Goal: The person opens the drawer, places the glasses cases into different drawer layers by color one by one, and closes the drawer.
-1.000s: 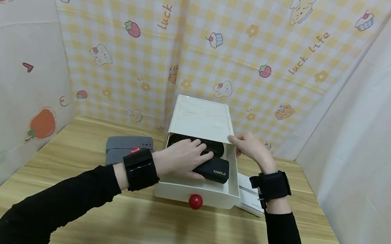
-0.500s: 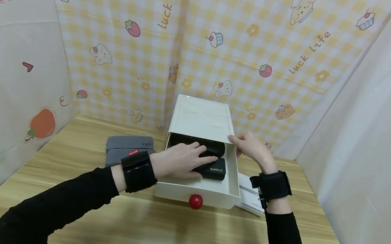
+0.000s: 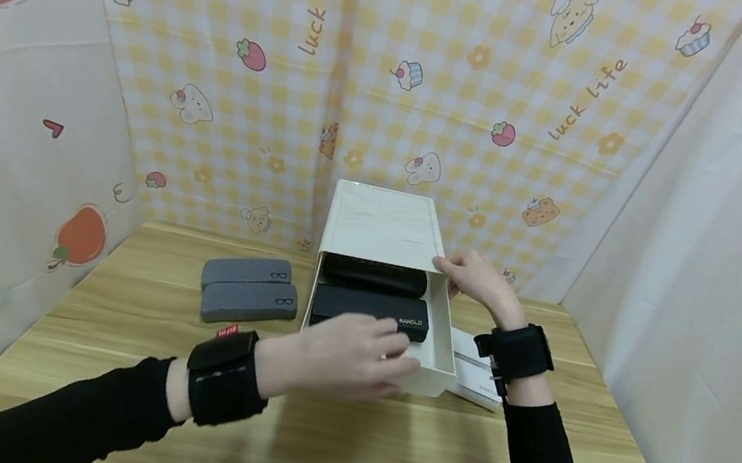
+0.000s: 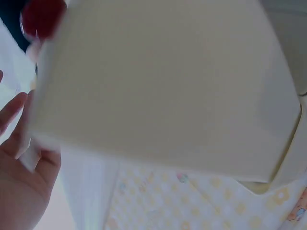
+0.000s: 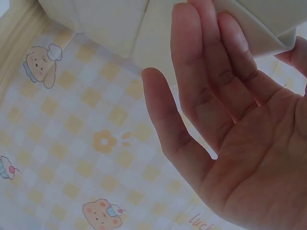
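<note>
In the head view a white drawer box [image 3: 386, 226] stands with its drawer [image 3: 439, 340] pulled out. Two black glasses cases lie in it, one at the back [image 3: 375, 275] and one in front, a dark case [image 3: 361, 303] lettered KANOLD. My left hand [image 3: 342, 358], fingers loosely bent, is over the drawer's front and holds nothing; the red knob [image 4: 43, 18] shows only in the left wrist view. At the box's front right corner my right hand [image 3: 481, 282] rests with its fingers nearly straight along the side wall.
Left of the box two grey glasses cases lie together, a back one [image 3: 248, 270] and a front one [image 3: 250, 303]. White flat boxes [image 3: 474, 380] lie right of the drawer on the wooden table [image 3: 339, 456]. A checked cloth [image 3: 393, 124] hangs behind.
My left hand has let go of the KANOLD case and come back toward the drawer front, uncovering it. Earlier that case slid slightly left. My right hand has stayed at the corner.
</note>
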Available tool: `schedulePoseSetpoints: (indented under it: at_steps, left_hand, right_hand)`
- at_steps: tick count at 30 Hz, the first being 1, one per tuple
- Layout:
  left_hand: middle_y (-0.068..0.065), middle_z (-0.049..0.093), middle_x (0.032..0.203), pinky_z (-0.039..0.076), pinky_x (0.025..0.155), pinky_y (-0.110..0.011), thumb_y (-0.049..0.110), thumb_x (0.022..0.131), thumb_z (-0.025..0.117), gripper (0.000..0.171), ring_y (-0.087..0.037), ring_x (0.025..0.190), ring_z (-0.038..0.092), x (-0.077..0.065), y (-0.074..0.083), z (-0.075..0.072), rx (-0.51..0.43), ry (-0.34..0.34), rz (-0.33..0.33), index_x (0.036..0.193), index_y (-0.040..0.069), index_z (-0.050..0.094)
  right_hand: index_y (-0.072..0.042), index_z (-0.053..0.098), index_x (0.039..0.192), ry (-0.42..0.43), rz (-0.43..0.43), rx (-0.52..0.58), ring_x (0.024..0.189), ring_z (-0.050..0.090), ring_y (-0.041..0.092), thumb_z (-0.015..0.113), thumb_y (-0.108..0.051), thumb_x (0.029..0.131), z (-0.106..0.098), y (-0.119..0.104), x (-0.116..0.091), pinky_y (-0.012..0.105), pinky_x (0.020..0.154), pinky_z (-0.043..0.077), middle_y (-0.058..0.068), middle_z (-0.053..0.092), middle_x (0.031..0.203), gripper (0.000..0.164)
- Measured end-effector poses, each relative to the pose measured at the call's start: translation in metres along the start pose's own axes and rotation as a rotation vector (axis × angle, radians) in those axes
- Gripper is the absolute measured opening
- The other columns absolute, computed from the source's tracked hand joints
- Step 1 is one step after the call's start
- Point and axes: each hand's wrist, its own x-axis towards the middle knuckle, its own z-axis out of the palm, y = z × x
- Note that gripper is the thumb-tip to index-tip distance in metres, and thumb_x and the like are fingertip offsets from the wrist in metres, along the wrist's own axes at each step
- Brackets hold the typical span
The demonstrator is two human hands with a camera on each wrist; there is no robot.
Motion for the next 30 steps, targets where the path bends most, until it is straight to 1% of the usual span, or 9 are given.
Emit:
schedulePoseSetpoints:
  at_steps: [2,6,8,10,15,18,23,26,30]
  left_hand:
    - [0.009,0.062,0.087,0.046,0.064,-0.014,0.04,0.094,0.055,0.022,-0.006,0.076,0.056,-0.006,0.01,0.004,0.069,0.037,0.028,0.102,0.022,0.064]
    - [0.009,0.06,0.089,0.044,0.064,-0.016,0.027,0.096,0.052,0.015,-0.007,0.079,0.054,-0.016,0.022,0.012,0.196,0.059,0.061,0.102,0.022,0.065]
    - [0.009,0.061,0.09,0.043,0.064,-0.017,0.02,0.096,0.05,0.017,-0.008,0.08,0.054,-0.02,0.024,0.016,0.237,0.061,0.077,0.103,0.022,0.066]
    - [0.009,0.061,0.091,0.042,0.065,-0.018,0.018,0.097,0.049,0.019,-0.008,0.082,0.055,-0.023,0.025,0.018,0.268,0.068,0.098,0.102,0.022,0.067]
    - [0.007,0.062,0.093,0.041,0.065,-0.019,0.016,0.095,0.051,0.018,-0.008,0.084,0.056,-0.027,0.022,0.021,0.321,0.088,0.137,0.098,0.02,0.068]
    - [0.007,0.062,0.093,0.04,0.064,-0.019,0.016,0.094,0.052,0.017,-0.007,0.083,0.055,-0.026,0.018,0.022,0.322,0.103,0.128,0.097,0.02,0.069]
    - [0.006,0.063,0.094,0.04,0.066,-0.021,0.019,0.094,0.053,0.017,-0.007,0.083,0.057,-0.026,0.009,0.027,0.3,0.121,0.066,0.098,0.02,0.069]
    - [0.005,0.064,0.098,0.042,0.069,-0.023,0.019,0.093,0.054,0.016,-0.008,0.088,0.058,-0.026,0.003,0.03,0.307,0.104,0.034,0.1,0.02,0.069]
    - [0.004,0.066,0.104,0.044,0.072,-0.024,0.022,0.092,0.058,0.017,-0.01,0.093,0.059,-0.028,-0.004,0.036,0.325,0.057,0.012,0.104,0.02,0.069]
  right_hand:
    - [0.002,0.07,0.099,0.001,-0.001,0.006,0.076,0.067,0.027,0.044,-0.038,0.1,0.0,0.0,0.0,0.034,0.077,0.05,0.014,0.071,0.085,0.047]
    - [0.003,0.069,0.101,0.0,0.0,0.022,0.08,0.067,0.032,0.044,-0.036,0.1,0.001,0.001,0.001,0.032,0.075,0.051,0.014,0.07,0.085,0.047]
    - [0.003,0.069,0.101,0.0,0.004,0.027,0.081,0.066,0.033,0.044,-0.036,0.1,0.001,0.0,0.0,0.03,0.074,0.05,0.014,0.07,0.084,0.046]
    - [0.003,0.069,0.101,0.0,0.008,0.028,0.082,0.066,0.034,0.044,-0.036,0.1,0.001,0.0,0.0,0.029,0.074,0.049,0.014,0.07,0.084,0.046]
    - [0.002,0.069,0.104,-0.003,0.016,0.017,0.082,0.067,0.032,0.044,-0.038,0.1,0.001,-0.001,0.0,0.033,0.077,0.05,0.014,0.071,0.087,0.047]
    - [0.003,0.069,0.104,0.0,0.015,0.013,0.079,0.067,0.028,0.044,-0.038,0.1,0.0,-0.001,0.001,0.035,0.078,0.051,0.015,0.071,0.089,0.047]
    - [0.002,0.069,0.101,0.006,0.017,0.007,0.077,0.066,0.025,0.044,-0.037,0.1,0.0,-0.002,0.002,0.032,0.075,0.05,0.015,0.07,0.089,0.047]
    - [0.002,0.069,0.103,-0.001,0.021,0.006,0.078,0.066,0.026,0.044,-0.037,0.1,0.0,-0.002,0.002,0.034,0.077,0.051,0.015,0.071,0.089,0.047]
    - [0.002,0.069,0.105,-0.012,0.019,0.008,0.074,0.066,0.022,0.044,-0.037,0.1,0.001,-0.002,0.001,0.037,0.079,0.052,0.016,0.071,0.09,0.047]
